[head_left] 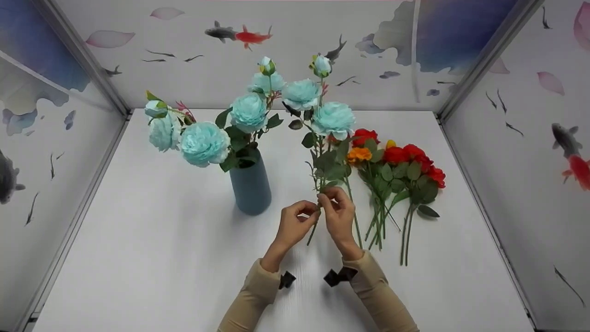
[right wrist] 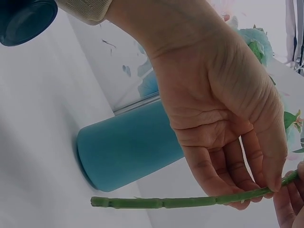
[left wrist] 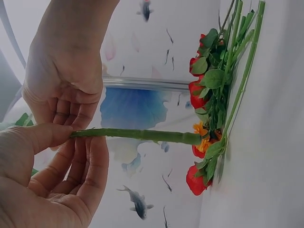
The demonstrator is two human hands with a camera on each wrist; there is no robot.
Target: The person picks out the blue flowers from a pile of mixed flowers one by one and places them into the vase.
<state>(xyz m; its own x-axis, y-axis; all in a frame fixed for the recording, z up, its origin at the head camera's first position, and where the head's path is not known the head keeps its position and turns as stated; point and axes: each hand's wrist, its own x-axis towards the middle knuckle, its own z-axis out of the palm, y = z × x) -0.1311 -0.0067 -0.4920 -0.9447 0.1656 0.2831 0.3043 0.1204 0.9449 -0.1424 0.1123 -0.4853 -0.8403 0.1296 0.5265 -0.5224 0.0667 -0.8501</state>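
Observation:
Both hands pinch the green stem point(left wrist: 142, 134) of a light-blue flower spray point(head_left: 333, 119), held over the table's middle. The left hand point(head_left: 292, 224) grips it lower, thumb against fingertips, near the cut end. Just above, the right hand point(head_left: 340, 214) pinches the same stem among its leaves. Below the fingers the bare stem point(right wrist: 185, 203) sticks out freely; in the right wrist view the right hand shows only at the edge. A blue-grey vase point(head_left: 251, 186) stands upright left of the hands, holding other light-blue flowers point(head_left: 204, 144).
Red flowers point(head_left: 415, 154) and an orange flower point(head_left: 359, 155) lie on the white table point(head_left: 161, 258) to the right, stems pointing toward the person. Panels printed with fish point(head_left: 251, 36) enclose the back and sides. Black devices point(head_left: 340, 276) sit at the wrists.

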